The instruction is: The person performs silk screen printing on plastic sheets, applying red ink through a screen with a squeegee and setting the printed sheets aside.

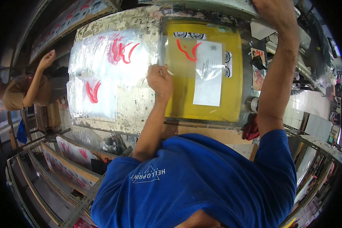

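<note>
My left hand (159,81) is closed in a pinch at the near left corner of a clear plastic sheet (174,62), where a thin pale edge sticks out from the fingers. The sheet carries a red curved print and lies over a yellow board (182,102) on the table. Partly under the sheet is a white paper (207,93) with small print. My right hand (275,11) reaches far up at the right, beside a long grey frame (231,5); its fingers are cut off by the picture's edge.
Overlapping clear sheets with red prints (102,57) cover the left of the worn table (133,102). Another person (26,89) is at the far left, one hand raised. Metal racks (57,186) stand at lower left, and more shelving (315,152) at right. A red cloth (250,127) hangs near the table's right corner.
</note>
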`<act>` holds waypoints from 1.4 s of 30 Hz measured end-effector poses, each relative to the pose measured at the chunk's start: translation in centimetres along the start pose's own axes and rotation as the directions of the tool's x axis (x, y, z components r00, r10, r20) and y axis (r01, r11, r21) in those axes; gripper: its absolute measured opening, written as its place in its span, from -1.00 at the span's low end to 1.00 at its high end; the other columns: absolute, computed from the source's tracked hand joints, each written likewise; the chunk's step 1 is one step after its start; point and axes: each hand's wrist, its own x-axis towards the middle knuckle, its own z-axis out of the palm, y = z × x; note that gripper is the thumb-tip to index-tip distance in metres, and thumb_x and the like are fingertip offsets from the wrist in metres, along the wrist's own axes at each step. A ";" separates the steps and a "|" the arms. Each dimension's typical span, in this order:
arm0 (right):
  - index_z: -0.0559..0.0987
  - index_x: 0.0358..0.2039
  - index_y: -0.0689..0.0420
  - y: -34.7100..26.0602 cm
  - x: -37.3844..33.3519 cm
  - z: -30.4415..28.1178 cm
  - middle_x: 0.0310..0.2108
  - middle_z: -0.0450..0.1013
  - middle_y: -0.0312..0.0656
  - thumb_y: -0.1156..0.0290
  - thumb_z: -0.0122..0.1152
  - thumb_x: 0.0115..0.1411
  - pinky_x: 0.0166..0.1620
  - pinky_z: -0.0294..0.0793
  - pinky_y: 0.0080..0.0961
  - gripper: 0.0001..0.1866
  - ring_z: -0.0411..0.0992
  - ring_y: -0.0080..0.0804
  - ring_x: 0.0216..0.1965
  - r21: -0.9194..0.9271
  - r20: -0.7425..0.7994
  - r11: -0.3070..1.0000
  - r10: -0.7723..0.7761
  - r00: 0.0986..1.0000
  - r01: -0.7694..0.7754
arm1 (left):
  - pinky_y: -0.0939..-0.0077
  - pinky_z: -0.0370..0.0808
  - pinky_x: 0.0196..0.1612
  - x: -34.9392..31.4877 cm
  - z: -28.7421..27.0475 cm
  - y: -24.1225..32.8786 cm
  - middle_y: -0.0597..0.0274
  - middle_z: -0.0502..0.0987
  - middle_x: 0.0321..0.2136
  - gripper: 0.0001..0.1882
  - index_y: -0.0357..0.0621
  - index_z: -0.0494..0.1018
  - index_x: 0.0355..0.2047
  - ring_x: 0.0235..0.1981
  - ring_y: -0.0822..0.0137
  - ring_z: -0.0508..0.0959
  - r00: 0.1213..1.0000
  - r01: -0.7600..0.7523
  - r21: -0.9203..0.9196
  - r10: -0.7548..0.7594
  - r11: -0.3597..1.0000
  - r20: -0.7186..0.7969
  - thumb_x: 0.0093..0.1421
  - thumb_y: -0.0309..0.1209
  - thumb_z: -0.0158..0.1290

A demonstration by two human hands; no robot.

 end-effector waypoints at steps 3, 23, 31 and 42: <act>0.69 -0.06 0.16 0.2 -0.2 0.4 -0.15 0.64 0.05 0.43 0.10 -0.02 0.00 0.54 -0.40 -0.53 0.61 -0.19 -0.21 0.039 -0.069 0.993 -0.108 0.992 0.111 | 0.19 0.42 -0.40 2.6 -2.5 -0.3 0.12 0.51 -0.47 -0.83 -0.20 0.48 -0.54 -0.49 0.05 0.50 0.996 0.047 0.040 -0.044 0.998 -0.080 0.03 -0.50 0.29; 0.69 -0.04 0.17 -1.6 -1.0 0.3 -0.06 0.62 0.03 0.49 0.08 -0.02 0.08 0.53 -0.35 -0.52 0.58 -0.17 -0.15 -0.175 -0.104 0.975 -0.159 0.982 0.139 | 0.22 0.35 -0.05 4.1 -9.1 -6.7 0.34 0.58 -0.17 -0.65 0.11 0.61 -0.08 -0.10 0.19 0.54 0.941 -0.329 0.464 0.326 0.823 0.089 0.08 -0.42 0.30; 0.68 -0.03 0.16 -3.1 -0.8 -0.5 -0.12 0.65 -0.04 0.49 0.07 0.00 0.01 0.56 -0.39 -0.51 0.59 -0.25 -0.19 -0.063 -0.046 0.994 -0.091 0.995 0.088 | 0.30 0.50 -0.17 4.2 -7.1 -10.7 0.19 0.61 -0.16 -0.85 -0.11 0.71 -0.41 -0.23 0.12 0.61 0.984 0.024 0.227 -0.063 0.974 0.167 0.01 -0.37 0.39; 0.68 -0.07 0.25 -2.2 0.1 -1.7 -0.26 0.66 0.00 0.40 0.13 0.02 -0.16 0.54 -0.40 -0.56 0.56 -0.23 -0.32 0.130 0.058 0.991 -0.034 0.998 0.026 | -0.10 0.04 0.39 0.1 -1.3 -3.0 0.25 0.39 0.30 -0.57 0.17 0.65 -0.01 0.37 -0.03 0.24 0.686 -0.431 0.070 0.276 0.900 0.673 0.15 -0.02 0.24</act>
